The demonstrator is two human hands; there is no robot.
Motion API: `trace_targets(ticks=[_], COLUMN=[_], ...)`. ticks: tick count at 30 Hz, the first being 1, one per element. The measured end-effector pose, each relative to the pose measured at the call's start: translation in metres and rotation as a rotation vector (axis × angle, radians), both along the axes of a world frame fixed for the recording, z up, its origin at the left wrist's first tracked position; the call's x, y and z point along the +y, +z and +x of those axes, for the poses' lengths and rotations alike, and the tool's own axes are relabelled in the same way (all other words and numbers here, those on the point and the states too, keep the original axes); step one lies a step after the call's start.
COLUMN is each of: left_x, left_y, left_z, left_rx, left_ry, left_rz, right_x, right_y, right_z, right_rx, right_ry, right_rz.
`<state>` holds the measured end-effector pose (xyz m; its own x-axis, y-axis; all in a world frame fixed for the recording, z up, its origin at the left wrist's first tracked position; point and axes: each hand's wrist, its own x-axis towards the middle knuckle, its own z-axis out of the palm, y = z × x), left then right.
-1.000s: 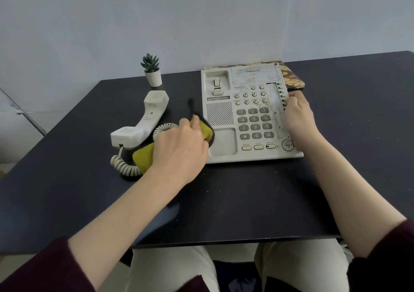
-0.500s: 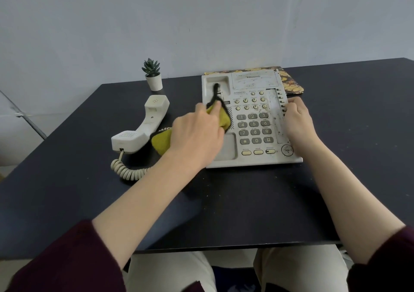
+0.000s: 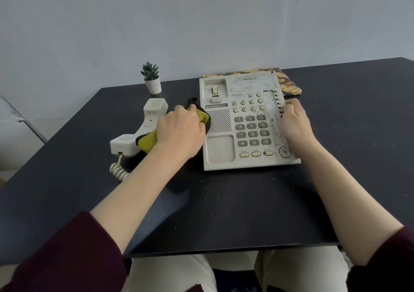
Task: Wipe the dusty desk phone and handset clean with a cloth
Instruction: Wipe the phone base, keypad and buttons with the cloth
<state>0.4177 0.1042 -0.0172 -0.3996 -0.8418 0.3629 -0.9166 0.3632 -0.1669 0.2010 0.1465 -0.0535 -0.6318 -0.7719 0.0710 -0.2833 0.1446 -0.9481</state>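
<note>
cloth (image 3: 202, 117) slid back to phone's (image 3: 246, 123) left edge, keypad dust-speckled

Left of the desk phone (image 3: 244, 121), the handset (image 3: 143, 130), coiled cord (image 3: 118, 170) and potted succulent (image 3: 151, 78) crowd the counter (image 3: 224, 213); bare counter lies before it and to its right.

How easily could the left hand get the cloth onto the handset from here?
Probably easily: the left hand already grips the cloth right beside the handset, which lies off the cradle with nothing between them.
</note>
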Motion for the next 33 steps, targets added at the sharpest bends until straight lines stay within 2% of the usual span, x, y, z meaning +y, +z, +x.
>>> trace_targets(ticks=[4, 10, 15, 18, 21, 23, 27, 33], left_x=[-0.001, -0.007, -0.002, -0.006, -0.002, 0.007, 0.026, 0.044], left_y=[-0.001, 0.008, -0.001, -0.001, 0.007, 0.009, -0.011, -0.028], left_z=[-0.007, -0.001, 0.002, 0.007, 0.018, 0.021, 0.010, 0.033], left_rx=[0.013, 0.044, 0.046, 0.050, 0.188, 0.275, 0.174, 0.085], left_ry=[-0.105, 0.000, -0.161, -0.102, -0.077, -0.130, -0.250, -0.140], left_rz=[0.016, 0.066, 0.051, 0.056, -0.026, -0.086, 0.000, 0.162], right_x=[0.000, 0.000, 0.000, 0.000, 0.000, 0.000, 0.001, -0.001], right_y=[0.000, 0.000, 0.000, 0.001, 0.001, 0.001, 0.002, 0.003], right_z=[0.000, 0.000, 0.000, 0.001, 0.000, 0.000, 0.001, 0.001], right_rx=[0.009, 0.007, 0.000, 0.000, 0.002, 0.008, 0.006, 0.001], right_ry=[-0.006, -0.004, -0.006, -0.006, -0.003, -0.004, -0.009, -0.006], right_rz=[0.008, 0.012, 0.011, 0.013, 0.017, 0.016, 0.011, 0.006])
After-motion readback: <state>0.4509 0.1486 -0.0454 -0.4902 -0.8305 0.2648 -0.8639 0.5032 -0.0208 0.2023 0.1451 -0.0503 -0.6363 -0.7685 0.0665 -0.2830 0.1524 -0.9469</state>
